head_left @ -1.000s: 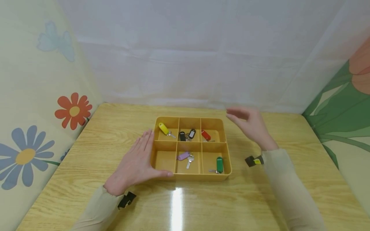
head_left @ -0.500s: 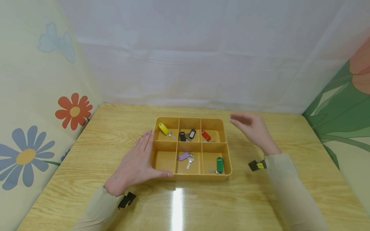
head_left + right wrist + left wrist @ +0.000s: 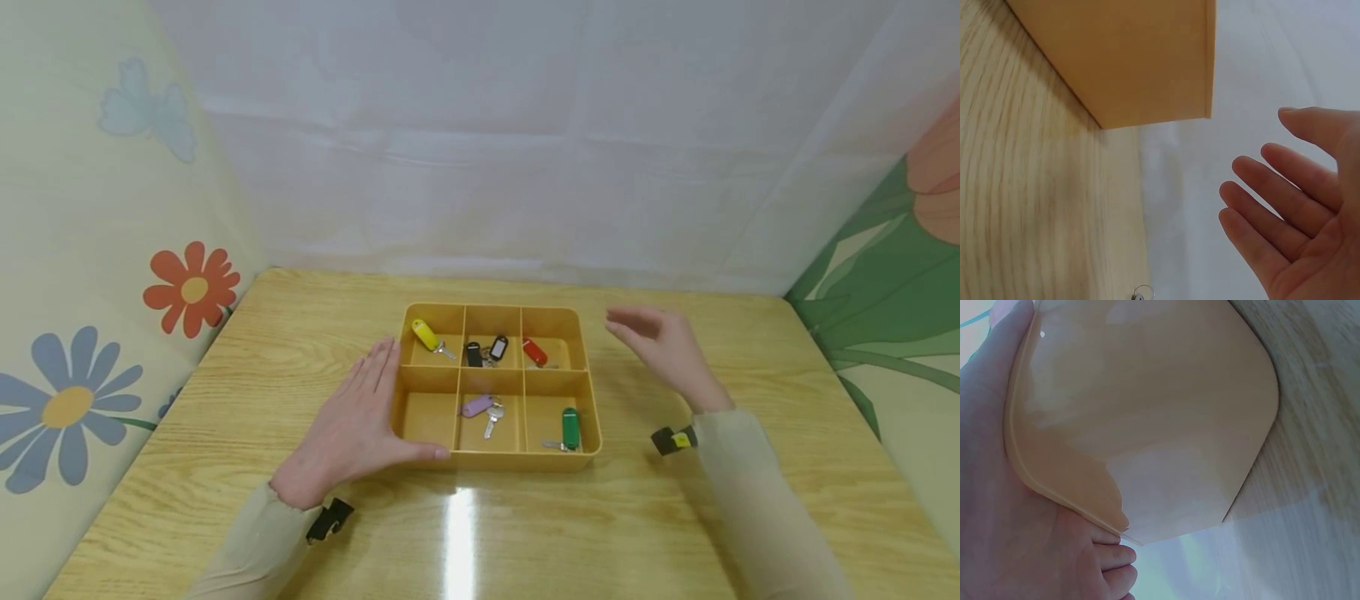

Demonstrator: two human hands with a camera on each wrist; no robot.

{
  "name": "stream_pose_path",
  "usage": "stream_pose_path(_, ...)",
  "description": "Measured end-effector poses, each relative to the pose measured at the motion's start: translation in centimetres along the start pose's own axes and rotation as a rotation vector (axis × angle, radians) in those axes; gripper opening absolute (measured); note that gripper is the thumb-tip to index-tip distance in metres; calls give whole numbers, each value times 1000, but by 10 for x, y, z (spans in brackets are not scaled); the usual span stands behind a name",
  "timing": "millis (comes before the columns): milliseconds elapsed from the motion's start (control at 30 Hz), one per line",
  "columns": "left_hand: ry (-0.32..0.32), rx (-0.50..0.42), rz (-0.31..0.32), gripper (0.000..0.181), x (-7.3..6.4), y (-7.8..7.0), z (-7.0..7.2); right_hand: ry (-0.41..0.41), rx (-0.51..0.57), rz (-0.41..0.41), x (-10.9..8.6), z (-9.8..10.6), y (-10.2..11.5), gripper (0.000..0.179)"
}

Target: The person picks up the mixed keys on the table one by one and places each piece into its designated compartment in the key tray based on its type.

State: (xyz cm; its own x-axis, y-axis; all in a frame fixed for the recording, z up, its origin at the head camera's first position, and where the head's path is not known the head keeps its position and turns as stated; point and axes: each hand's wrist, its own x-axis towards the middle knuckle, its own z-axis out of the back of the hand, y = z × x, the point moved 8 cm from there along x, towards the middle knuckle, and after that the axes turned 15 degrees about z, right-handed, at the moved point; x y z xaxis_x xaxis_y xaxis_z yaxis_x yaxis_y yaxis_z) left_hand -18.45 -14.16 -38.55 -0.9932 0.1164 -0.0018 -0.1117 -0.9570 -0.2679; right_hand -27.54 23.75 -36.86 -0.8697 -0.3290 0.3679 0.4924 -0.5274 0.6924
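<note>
A yellow six-compartment organizer tray (image 3: 517, 460) sits on the wooden table. My left hand (image 3: 352, 425) lies against its left side and front left corner, fingers straight and thumb along the front rim. To the right of the tray, my right hand (image 3: 660, 350) hovers with loosely bent fingers and nothing in it. The back row holds a yellow key tag (image 3: 424, 334) with a key, black key tags (image 3: 498, 347), and a red key tag (image 3: 534, 351). In the front row, a lilac key tag (image 3: 477, 406) with its key occupies the middle compartment, a green key tag (image 3: 570, 428) the right one.
A small metal ring (image 3: 1144, 291) shows at the bottom edge of the right wrist view. White cloth (image 3: 450, 167) hangs behind the table (image 3: 322, 308), and flower-printed panels (image 3: 75, 250) flank it.
My right hand has drifted to the right and slightly toward me, away from the tray. The left hand, tray and key tags stay put.
</note>
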Motion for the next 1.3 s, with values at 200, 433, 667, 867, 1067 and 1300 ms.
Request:
stream_pose_path(200, 1, 0, 3, 149, 0, 0, 0, 2, -13, -39, -7, 3, -9, 51)
stream_pose_path(433, 9, 5, 9, 149, 0, 0, 0, 4, -27, -71, -16, 7, -19, 53)
stream_pose_path(667, 9, 5, 8, 148, 1, 0, 1, 8, -29, -121, -26, 12, -32, 57)
stream_pose_path(867, 11, 5, 12, 149, 0, 0, 0, -1, -23, -136, -34, 16, -38, 59)
stream_pose_path(1067, -2, -4, 5, 147, 0, 0, 1, -7, -23, -145, -39, 19, -44, 56)
stream_pose_path(1300, 5, 7, 10, 149, 0, 1, -1, -25, -30, -134, -46, 24, -48, 54)
